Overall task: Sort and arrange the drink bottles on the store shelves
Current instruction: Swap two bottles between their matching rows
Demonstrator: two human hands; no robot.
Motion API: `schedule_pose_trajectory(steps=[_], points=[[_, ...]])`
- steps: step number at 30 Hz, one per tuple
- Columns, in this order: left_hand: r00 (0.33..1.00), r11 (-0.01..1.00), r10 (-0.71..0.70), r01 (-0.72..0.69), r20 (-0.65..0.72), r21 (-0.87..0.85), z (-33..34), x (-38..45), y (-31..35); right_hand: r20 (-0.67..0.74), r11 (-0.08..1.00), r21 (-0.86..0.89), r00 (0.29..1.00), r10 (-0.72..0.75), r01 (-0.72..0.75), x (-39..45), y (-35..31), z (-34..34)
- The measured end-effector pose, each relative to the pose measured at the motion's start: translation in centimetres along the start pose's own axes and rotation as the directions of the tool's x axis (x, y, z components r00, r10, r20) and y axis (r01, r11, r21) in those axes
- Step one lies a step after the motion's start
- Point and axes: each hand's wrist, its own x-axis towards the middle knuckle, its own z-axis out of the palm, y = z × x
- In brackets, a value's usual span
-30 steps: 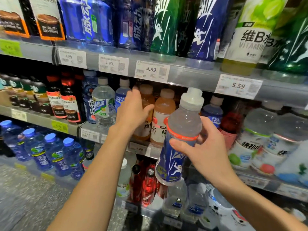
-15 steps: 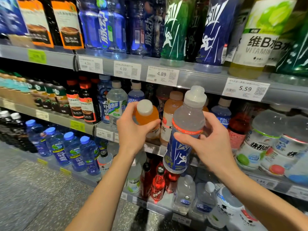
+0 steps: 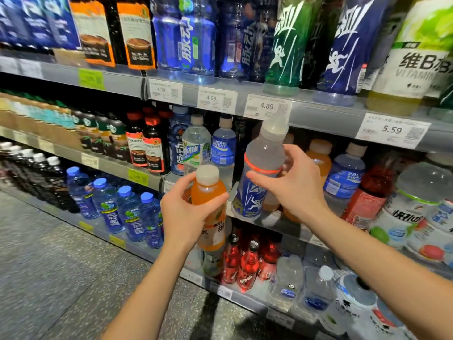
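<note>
left hand (image 3: pixel 186 217): gripping orange bottle (image 3: pixel 211 207), holding it clear of middle shelf (image 3: pixel 274 220)
right hand (image 3: pixel 293 185): gripping clear blue-label bottle (image 3: pixel 259 173), tilting it beside the orange one

White price tags reading 4.99 (image 3: pixel 217 101), 4.89 (image 3: pixel 267 106) and 5.59 (image 3: pixel 392 130) are clipped along the rail above the fingers, while speckled grey floor (image 3: pixel 49 278) is seen below them.

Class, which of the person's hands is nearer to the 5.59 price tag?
Right. The right hand, gripping the blue-labelled bottle, is below-left of the 5.59 price tag; the left hand, holding the orange bottle, is farther left and lower.
</note>
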Motion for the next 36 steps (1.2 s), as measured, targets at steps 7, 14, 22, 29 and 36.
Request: schedule_pose_trajectory(steps=[7, 14, 22, 29, 36], points=[[0.998, 0.995, -0.014, 0.008, -0.069, -0.095, -0.5, 0.8, 0.4, -0.008, 0.997, -0.074, 1.0, -0.026, 0.025, 1.3, -0.3, 2.6], [0.993, 0.989, 0.004, -0.021, -0.114, -0.145, 0.1, 1.5, 0.5, -0.004, 0.99, -0.139, 1.0, -0.002, 0.001, 2.1, 0.7, 4.9], [0.994, 0.986, 0.02, -0.037, -0.111, -0.16, 0.3, 1.7, 0.8, 0.003, 0.98, -0.195, 0.999, -0.04, 0.04, 2.8, 0.5, 5.9], [0.994, 0.987, 0.016, -0.033, -0.108, -0.16, 0.3, 1.6, 0.9, -0.022, 0.879, -0.472, 0.995, -0.094, 0.073, 4.1, -0.4, 5.9], [0.992, 0.992, 0.021, -0.036, -0.125, -0.121, 0.3, 1.6, 1.1, -0.022, 0.831, -0.555, 0.999, 0.024, -0.032, 5.2, -0.8, 6.0]])
